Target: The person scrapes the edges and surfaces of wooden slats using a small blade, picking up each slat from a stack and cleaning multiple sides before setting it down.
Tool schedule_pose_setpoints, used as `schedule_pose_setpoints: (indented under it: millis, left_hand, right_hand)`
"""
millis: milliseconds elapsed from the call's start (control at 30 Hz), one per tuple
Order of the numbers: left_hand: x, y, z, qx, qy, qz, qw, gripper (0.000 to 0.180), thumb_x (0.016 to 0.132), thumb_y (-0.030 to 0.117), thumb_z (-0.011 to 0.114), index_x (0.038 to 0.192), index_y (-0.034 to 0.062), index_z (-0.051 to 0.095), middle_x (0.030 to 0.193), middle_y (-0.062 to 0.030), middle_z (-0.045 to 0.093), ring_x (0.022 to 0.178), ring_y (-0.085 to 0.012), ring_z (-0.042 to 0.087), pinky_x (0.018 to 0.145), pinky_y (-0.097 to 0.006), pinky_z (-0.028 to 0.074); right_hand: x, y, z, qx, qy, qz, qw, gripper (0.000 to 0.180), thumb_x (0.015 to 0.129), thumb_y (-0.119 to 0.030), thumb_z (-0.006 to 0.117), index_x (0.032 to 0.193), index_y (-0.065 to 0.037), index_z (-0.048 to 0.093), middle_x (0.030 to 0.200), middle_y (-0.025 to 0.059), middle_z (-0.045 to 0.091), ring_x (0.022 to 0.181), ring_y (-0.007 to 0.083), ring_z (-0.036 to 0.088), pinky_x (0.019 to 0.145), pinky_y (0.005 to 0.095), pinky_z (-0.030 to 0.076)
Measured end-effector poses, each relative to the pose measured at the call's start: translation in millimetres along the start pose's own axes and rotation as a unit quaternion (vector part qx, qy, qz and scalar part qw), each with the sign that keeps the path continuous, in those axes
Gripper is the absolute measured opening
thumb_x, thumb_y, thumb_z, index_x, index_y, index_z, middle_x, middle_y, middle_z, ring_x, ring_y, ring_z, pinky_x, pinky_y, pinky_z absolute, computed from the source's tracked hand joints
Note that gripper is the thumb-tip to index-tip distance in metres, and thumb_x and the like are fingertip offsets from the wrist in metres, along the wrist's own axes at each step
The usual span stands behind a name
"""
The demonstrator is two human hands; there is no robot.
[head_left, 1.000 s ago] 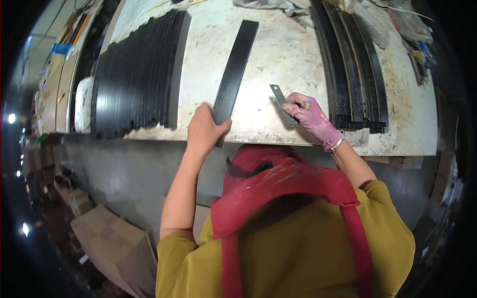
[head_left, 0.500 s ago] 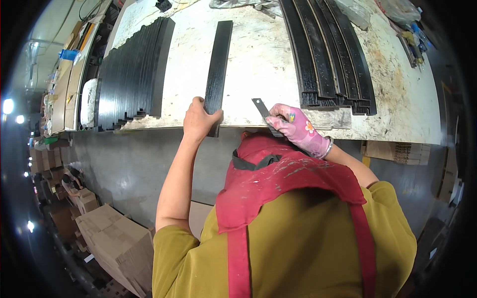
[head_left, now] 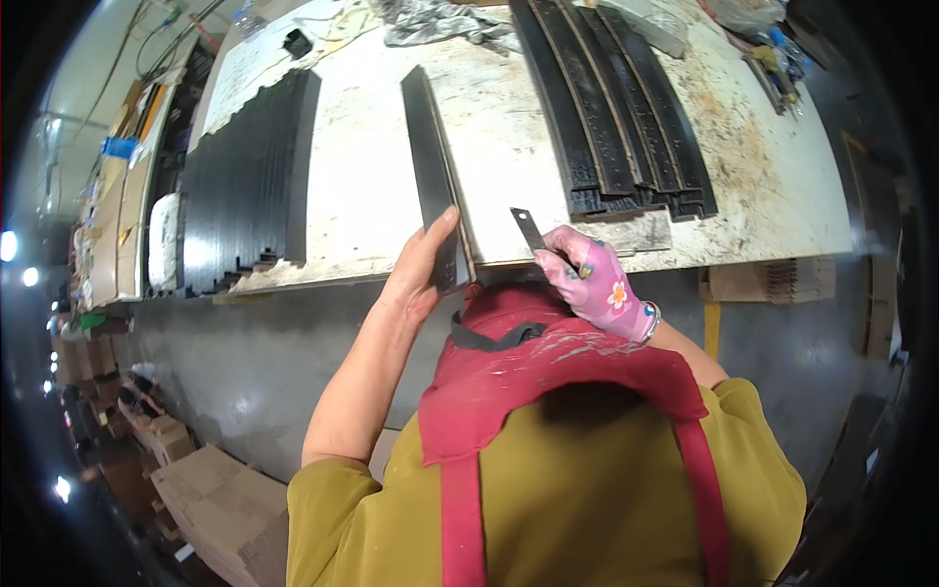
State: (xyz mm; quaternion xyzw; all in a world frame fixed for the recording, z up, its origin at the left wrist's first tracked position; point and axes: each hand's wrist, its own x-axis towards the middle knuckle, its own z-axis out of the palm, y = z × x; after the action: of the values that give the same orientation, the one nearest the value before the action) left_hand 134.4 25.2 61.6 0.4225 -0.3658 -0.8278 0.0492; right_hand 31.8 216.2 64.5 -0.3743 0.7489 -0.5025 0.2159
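My bare left hand (head_left: 423,262) is closed round the near end of a long black strip (head_left: 428,147). The strip is tilted up on one long edge, showing a lighter brown edge along its right side, and points away across the white worktable (head_left: 362,186). My right hand (head_left: 599,282), in a pink flowered glove, grips a flat dark blade (head_left: 527,228) with a round hole at its far end. The blade is just right of the strip's near end, apart from it. The glove hides the blade's lower part.
A row of black strips (head_left: 245,176) lies close together on the left. On the right are stacked black strips (head_left: 626,108) with brown edges. A crumpled grey sheet (head_left: 445,24) lies at the back. Cardboard boxes (head_left: 220,499) stand on the floor lower left; a person is beyond them.
The strip has been turned from lying flat to tilted on its edge, its near end shifted right. My left thumb now presses its right side. The right hand still holds the blade.
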Motion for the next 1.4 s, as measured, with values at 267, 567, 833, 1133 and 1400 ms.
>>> schedule_pose_setpoints:
  millis: [267,567,833,1133,1400]
  left_hand:
    - [8,24,65,-0.175,-0.069,0.036,0.982,0.022,0.090,0.027,0.059,0.102,0.0080,0.061,0.097,-0.0025,0.068,0.074,-0.0122,0.061,0.062,-0.024,0.049]
    - [13,18,77,-0.196,-0.050,0.031,0.979,0.027,0.094,0.027,0.051,0.108,0.0042,0.052,0.098,-0.0117,0.064,0.090,-0.0214,0.061,0.078,-0.033,0.048]
    - [26,13,78,-0.188,-0.022,0.044,0.981,0.025,0.097,0.024,0.046,0.108,0.0020,0.050,0.096,-0.0134,0.063,0.091,-0.0249,0.062,0.079,-0.037,0.050]
    - [30,10,73,-0.200,-0.022,0.041,0.979,0.027,0.097,0.025,0.047,0.111,0.0017,0.049,0.103,-0.0141,0.062,0.092,-0.0260,0.063,0.080,-0.037,0.052]
    - [46,0,29,-0.158,-0.042,0.032,0.986,0.031,0.096,0.026,0.051,0.113,0.0001,0.050,0.099,-0.0121,0.063,0.085,-0.0244,0.064,0.077,-0.037,0.055]
  right_hand:
    - [20,-41,-21,-0.234,0.134,-0.250,0.930,0.013,0.080,-0.009,0.065,0.091,-0.007,0.058,0.078,0.0082,0.060,0.067,0.0279,0.059,0.061,0.0372,0.046]
    - [24,-44,-17,-0.362,0.129,-0.241,0.891,0.014,0.080,-0.017,0.062,0.092,-0.011,0.059,0.082,0.0040,0.058,0.074,0.0229,0.060,0.063,0.0346,0.046]
    - [18,-31,9,-0.377,0.017,-0.201,0.904,0.016,0.079,-0.018,0.061,0.093,-0.010,0.061,0.083,0.0056,0.059,0.072,0.0218,0.060,0.060,0.0330,0.046]
    - [16,-24,20,-0.348,0.063,-0.220,0.909,0.008,0.083,-0.014,0.059,0.086,-0.007,0.060,0.073,0.0064,0.057,0.065,0.0243,0.059,0.056,0.0377,0.046]
    - [13,-8,27,-0.292,-0.014,-0.248,0.924,0.012,0.083,-0.013,0.059,0.094,-0.008,0.059,0.089,0.0062,0.059,0.068,0.0239,0.060,0.057,0.0358,0.048]
